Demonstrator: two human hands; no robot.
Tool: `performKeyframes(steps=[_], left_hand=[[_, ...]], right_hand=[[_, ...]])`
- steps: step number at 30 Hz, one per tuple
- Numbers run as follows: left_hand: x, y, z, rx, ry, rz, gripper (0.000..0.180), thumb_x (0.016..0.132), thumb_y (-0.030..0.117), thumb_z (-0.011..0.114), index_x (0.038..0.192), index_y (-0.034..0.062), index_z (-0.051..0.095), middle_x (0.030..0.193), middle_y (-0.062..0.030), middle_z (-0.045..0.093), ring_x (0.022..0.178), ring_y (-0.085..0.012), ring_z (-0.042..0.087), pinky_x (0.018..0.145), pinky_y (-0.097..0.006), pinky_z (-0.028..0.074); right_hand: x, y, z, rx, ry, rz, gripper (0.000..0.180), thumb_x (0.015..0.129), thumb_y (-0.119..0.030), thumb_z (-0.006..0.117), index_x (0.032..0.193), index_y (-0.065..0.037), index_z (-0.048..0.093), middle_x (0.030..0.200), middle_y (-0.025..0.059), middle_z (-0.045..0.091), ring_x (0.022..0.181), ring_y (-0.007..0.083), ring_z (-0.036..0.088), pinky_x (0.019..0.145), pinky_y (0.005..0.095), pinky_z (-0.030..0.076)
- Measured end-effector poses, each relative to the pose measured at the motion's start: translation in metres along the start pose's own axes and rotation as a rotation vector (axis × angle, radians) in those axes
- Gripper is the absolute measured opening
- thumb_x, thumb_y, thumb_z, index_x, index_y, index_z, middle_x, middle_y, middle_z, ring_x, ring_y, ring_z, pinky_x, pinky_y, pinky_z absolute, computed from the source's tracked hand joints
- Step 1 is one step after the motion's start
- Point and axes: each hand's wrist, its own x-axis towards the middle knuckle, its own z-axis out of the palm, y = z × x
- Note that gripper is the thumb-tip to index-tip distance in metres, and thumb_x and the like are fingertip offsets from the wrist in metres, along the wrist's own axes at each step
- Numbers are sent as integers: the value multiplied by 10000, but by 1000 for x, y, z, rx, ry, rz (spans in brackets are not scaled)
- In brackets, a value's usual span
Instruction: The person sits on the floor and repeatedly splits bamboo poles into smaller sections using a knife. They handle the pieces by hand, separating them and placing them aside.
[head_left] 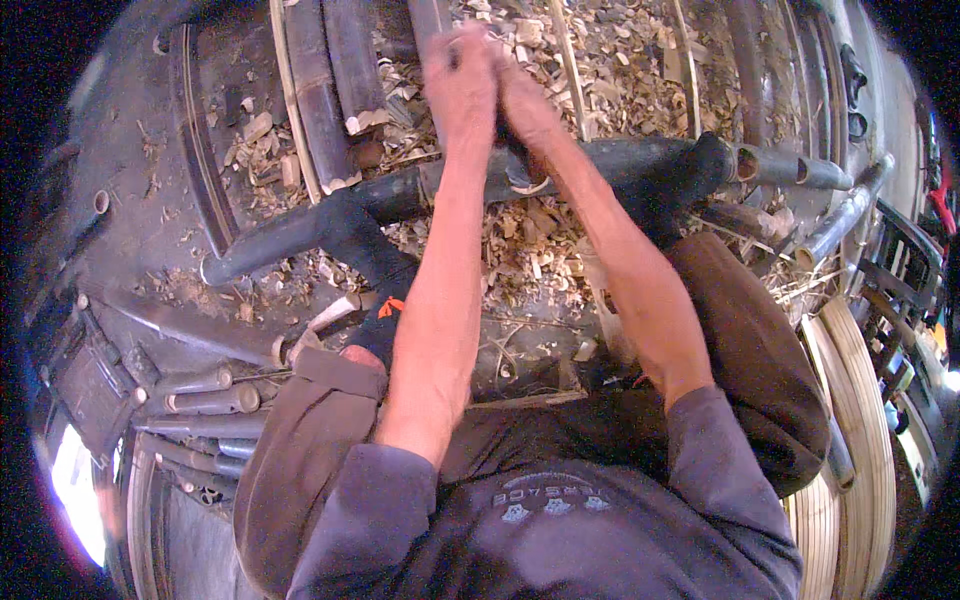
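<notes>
My left hand [460, 80] and my right hand [512, 88] are close together at the top, arms stretched forward. Both look closed, their fingers smeared by motion. What they grip is mostly hidden; only a dark strip shows between my wrists. A dark bamboo pole [428, 15] emerges just beyond my left hand. Beneath my wrists, a thick dark bamboo crosspiece [400, 195] runs from left to right. A pale cut end [527, 184] shows against it between my forearms. My feet, in dark coverings, rest against the crosspiece on both sides.
Wood chips [540, 235] cover the ground around the crosspiece. Dark bamboo poles [318, 95] lie lengthwise beyond it. Short bamboo pieces [215, 400] are at left. Bundled pale strips [850, 400] curve along my right side, near more bamboo pieces [845, 215].
</notes>
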Motion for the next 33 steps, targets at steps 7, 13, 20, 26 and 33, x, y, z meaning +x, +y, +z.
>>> performKeyframes(steps=[7,13,20,26,33], left_hand=[[-23,-26,-14,-277,4,24,243,887,210,581,997,-3,621,937,-91,624,864,-191,590,800,-313,486],[18,1,72,36,-805,-60,365,908,312,568,1124,25,628,1103,-121,637,1044,-228,570,940,-334,435],[-18,-29,-30,-80,263,-12,250,928,222,523,1000,-4,602,988,-106,639,895,-193,592,797,-326,484],[0,-32,-33,-137,-299,11,249,919,192,468,1029,23,615,1038,-114,628,1058,-229,579,921,-355,460],[25,-3,33,135,-602,517,288,886,250,461,1045,68,619,1067,-127,617,1049,-290,570,940,-358,430]], right_hand=[[-13,28,7,-241,-129,-53,456,992,-410,424,1173,-26,590,1131,75,610,1023,155,544,940,316,430],[11,39,-23,257,783,-278,614,963,-558,384,1283,-48,507,1094,80,595,917,158,567,800,324,485],[-16,4,15,-59,-161,107,423,953,-343,488,1273,-73,550,1243,196,582,1156,268,547,1008,379,394],[-20,26,30,-83,319,-134,373,949,-383,548,1055,-35,629,925,18,638,806,129,565,684,331,496],[-17,4,12,159,703,-350,537,961,-398,519,1349,-32,453,1187,124,595,1012,187,553,898,310,448]])
